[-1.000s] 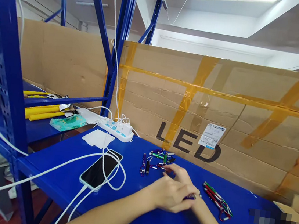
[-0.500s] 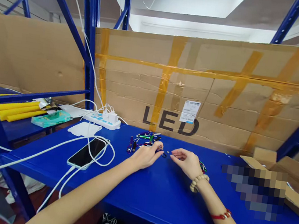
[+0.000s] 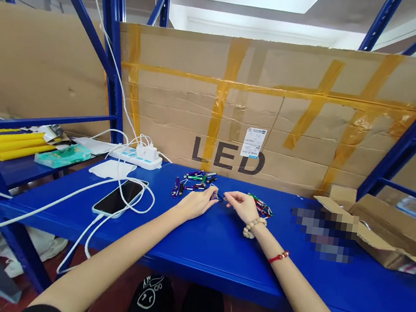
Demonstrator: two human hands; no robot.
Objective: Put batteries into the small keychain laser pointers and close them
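Both my hands rest on a blue table (image 3: 218,250). My left hand (image 3: 197,203) is curled, its fingertips pinched on a small keychain piece (image 3: 216,196). My right hand (image 3: 242,205), with a bead bracelet at the wrist, pinches the other end of what seems the same small piece. A pile of small coloured keychain flashlights (image 3: 193,181) lies just beyond my left hand. Another bunch of red and green ones (image 3: 261,205) lies behind my right hand.
A phone (image 3: 118,204) on a white cable lies at the left, with a white power strip (image 3: 136,156) behind it. A taped cardboard wall marked LED (image 3: 227,156) closes the back. An open cardboard box (image 3: 383,230) stands at the right. Blue rack posts (image 3: 109,49) flank the table.
The view has swung to the right and pulled back. My hands, crossed over each other a second ago, have separated and now meet fingertip to fingertip beside the flashlight pile.
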